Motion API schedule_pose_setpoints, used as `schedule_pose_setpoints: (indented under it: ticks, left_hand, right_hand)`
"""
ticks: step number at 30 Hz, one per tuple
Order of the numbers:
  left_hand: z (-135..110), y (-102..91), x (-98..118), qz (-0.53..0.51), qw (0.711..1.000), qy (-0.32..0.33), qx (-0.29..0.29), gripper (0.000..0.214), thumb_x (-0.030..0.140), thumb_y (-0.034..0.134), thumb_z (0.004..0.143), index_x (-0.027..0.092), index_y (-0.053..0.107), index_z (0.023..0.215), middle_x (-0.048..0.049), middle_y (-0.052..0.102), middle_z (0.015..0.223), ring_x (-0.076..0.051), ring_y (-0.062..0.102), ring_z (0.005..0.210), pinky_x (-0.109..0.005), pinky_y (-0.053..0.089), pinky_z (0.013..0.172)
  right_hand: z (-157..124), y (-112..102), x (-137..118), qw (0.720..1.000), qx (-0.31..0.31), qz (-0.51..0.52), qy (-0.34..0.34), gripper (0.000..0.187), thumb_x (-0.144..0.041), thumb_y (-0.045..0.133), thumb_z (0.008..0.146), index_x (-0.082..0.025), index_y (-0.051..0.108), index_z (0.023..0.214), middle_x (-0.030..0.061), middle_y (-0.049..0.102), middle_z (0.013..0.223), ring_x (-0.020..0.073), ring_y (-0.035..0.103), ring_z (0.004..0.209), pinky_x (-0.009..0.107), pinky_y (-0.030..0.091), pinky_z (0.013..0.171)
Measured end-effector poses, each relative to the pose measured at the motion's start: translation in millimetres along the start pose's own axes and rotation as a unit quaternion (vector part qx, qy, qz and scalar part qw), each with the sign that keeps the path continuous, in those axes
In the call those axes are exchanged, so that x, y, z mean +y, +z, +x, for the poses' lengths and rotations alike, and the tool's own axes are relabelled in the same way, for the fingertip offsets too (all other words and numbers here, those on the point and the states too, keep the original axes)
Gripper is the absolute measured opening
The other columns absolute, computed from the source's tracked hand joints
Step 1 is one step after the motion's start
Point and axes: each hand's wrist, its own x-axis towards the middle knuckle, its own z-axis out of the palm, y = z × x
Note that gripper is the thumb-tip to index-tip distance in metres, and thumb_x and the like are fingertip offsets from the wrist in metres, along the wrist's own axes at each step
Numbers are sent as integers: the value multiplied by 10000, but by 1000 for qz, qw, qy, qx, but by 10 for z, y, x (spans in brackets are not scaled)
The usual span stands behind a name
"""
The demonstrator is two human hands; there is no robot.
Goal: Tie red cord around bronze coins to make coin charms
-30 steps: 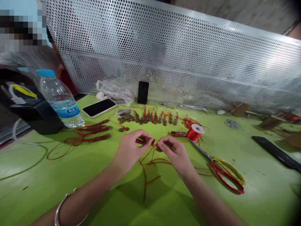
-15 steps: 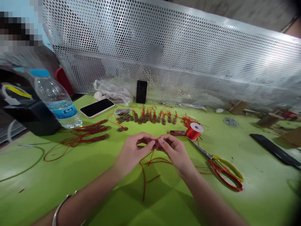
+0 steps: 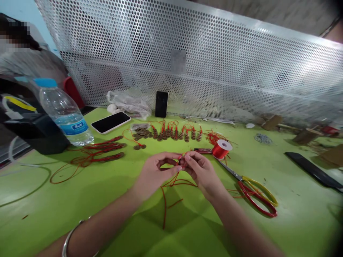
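Observation:
My left hand [image 3: 154, 173] and my right hand [image 3: 199, 170] meet above the green table [image 3: 80, 210], fingertips pinched together on a red cord [image 3: 171, 184]. The cord hangs from the pinch and trails in loops down onto the table between my wrists. A small dark piece sits in the pinch, too small to name. Behind my hands lies a row of coins tied with red cord [image 3: 171, 135]. A red cord spool [image 3: 222, 149] stands just right of my right hand.
Scissors with red and yellow handles [image 3: 252, 192] lie at the right. A water bottle [image 3: 64, 114], a phone lying flat [image 3: 110, 122], a phone standing upright [image 3: 161, 104] and finished red strings [image 3: 99, 151] sit at the left. A perforated metal screen [image 3: 214, 64] backs the table. Another person sits at the far left.
My hands have closed together, from a small gap to fingertips touching on the cord. The view has shifted slightly to the right.

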Motion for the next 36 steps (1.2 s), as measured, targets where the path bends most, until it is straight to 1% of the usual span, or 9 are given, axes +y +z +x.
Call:
schedule_pose_setpoints:
  ticks: [3,6,13,19,22,26,29,32,36]
  left_hand:
    - [-12,-5,-10,-3,1000,14,-5,137,120,698,670,190,682,787,-21,713,889,-154,645,826,-247,558,723]
    - [-11,-24,-21,-6,1000,23,-4,128,129,717,661,189,676,766,-19,705,846,-159,648,811,-254,557,725]
    - [-3,-63,-7,37,998,44,-6,103,131,697,687,192,672,766,-16,672,811,-150,623,799,-235,534,685]
    - [22,-56,-77,3,999,50,-11,111,155,733,654,168,632,700,-24,662,812,-148,618,789,-231,515,667]
    - [56,-70,-94,-18,999,47,8,138,186,762,628,154,641,686,-34,664,797,-148,619,777,-221,500,646]
    - [64,-80,-60,-79,995,22,57,164,194,801,578,150,664,656,-14,651,782,-117,610,738,-211,507,668]
    - [36,-59,-26,-145,987,-13,68,205,233,824,552,152,651,627,7,640,781,-103,607,691,-229,535,651]
    - [7,-19,3,-187,978,-55,77,252,254,846,509,145,634,591,16,640,747,-96,604,674,-210,541,620]
    - [-6,23,28,-210,968,-95,101,262,230,859,473,148,633,576,22,653,723,-92,602,679,-200,545,636]
  right_hand:
    - [-8,17,-16,999,-7,29,31,267,-367,799,594,-173,636,678,-34,643,635,63,604,603,167,520,619]
    - [-19,26,-36,998,-5,38,44,272,-366,803,588,-170,636,677,-37,643,628,56,604,584,155,513,608]
    - [-61,8,-108,999,9,32,3,251,-340,800,605,-173,623,664,-44,616,575,42,564,486,130,479,507]
    - [-98,5,-157,1000,7,12,-26,244,-352,782,631,-172,627,683,-28,632,588,60,586,491,147,496,503]
    - [-98,9,-168,999,5,21,-30,248,-338,790,623,-177,625,716,-35,634,580,55,585,488,134,494,499]
    - [-101,12,-163,997,11,-28,-78,237,-289,752,683,-212,612,858,-41,641,620,77,611,563,171,526,557]
    - [-118,20,-139,982,-12,-129,-137,124,-256,700,735,-199,616,807,-21,643,668,98,620,575,215,534,569]
    - [-136,32,-100,968,-40,-198,-145,80,-251,660,766,-189,633,809,-4,639,687,113,623,596,235,526,583]
    - [-132,33,-44,967,-32,-212,-134,103,-271,641,776,-182,626,825,6,646,709,120,626,643,241,522,623]
